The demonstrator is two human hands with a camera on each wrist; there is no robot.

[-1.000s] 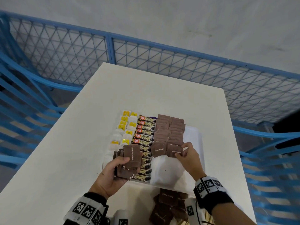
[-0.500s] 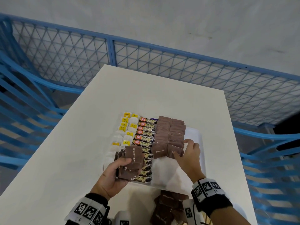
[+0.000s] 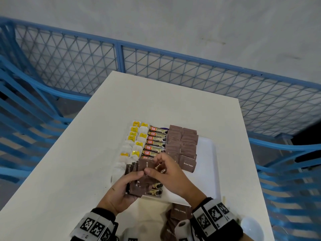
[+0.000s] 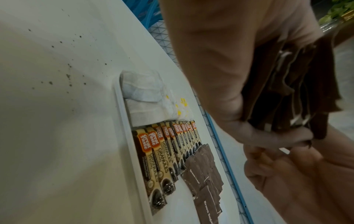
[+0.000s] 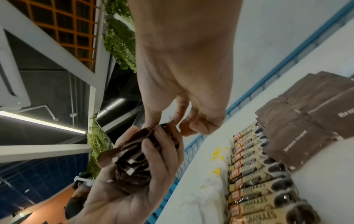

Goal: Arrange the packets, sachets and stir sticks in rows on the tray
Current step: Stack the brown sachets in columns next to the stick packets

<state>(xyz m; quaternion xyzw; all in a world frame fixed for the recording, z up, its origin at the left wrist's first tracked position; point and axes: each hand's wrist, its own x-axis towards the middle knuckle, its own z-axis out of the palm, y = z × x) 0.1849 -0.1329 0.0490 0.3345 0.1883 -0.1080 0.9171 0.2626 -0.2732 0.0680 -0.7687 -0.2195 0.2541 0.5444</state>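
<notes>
Left hand [image 3: 121,190] grips brown sachet stack [image 3: 139,186]; right hand [image 3: 171,174] pinches top sachet [image 3: 145,165].

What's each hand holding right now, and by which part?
Left hand grips a stack of brown sugar sachets around its sides. Right hand pinches the top sachet at its near edge.

We seem to be in a fenced-off work cell inside a larger commercial or industrial hall — not a home. A blue mesh fence [image 3: 173,70] rings the white surface [image 3: 73,162], with bare grey concrete floor [image 3: 173,20] beyond. From the right wrist view we see a dark ceiling with strip lights [image 5: 42,122], exposed pipes and a wall of artificial greenery [image 5: 118,37].
</notes>
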